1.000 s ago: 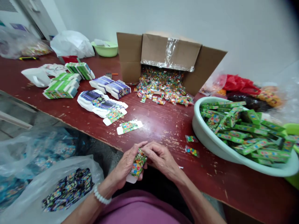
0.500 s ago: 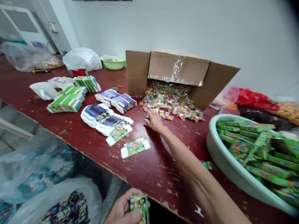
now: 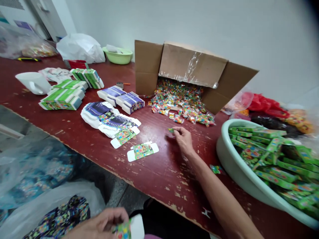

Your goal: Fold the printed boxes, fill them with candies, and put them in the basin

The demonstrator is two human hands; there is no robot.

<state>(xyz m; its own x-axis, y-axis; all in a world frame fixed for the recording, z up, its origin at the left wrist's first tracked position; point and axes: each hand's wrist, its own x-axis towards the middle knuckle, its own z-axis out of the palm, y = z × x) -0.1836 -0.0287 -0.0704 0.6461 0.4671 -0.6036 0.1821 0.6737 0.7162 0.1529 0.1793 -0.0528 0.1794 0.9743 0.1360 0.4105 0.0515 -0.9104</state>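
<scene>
My left hand (image 3: 99,224), at the bottom edge, is closed around a small green printed carton (image 3: 126,229) with a white flap standing out. Over the red table, my right hand (image 3: 183,140) pinches a small candy packet (image 3: 170,130) between thumb and fingertips. Beyond it, a heap of clear-wrapped colourful candies (image 3: 178,103) spills from a cardboard box (image 3: 191,68) lying on its side. Left of my right hand lies a flat, unfolded green carton (image 3: 142,151). A fanned stack of flat cartons (image 3: 109,118) lies farther left.
A pale green tub (image 3: 225,149) full of filled green cartons stands at the right. Banded carton bundles (image 3: 63,94), a white mug (image 3: 33,83) and a light green basin (image 3: 118,56) sit toward the left. Plastic bags of packets (image 3: 59,215) are below the table edge.
My right hand has drawn back from the candy heap, with a packet now in its fingers. My left hand has moved left and lower, and the carton's white flap now shows. The view has shifted slightly.
</scene>
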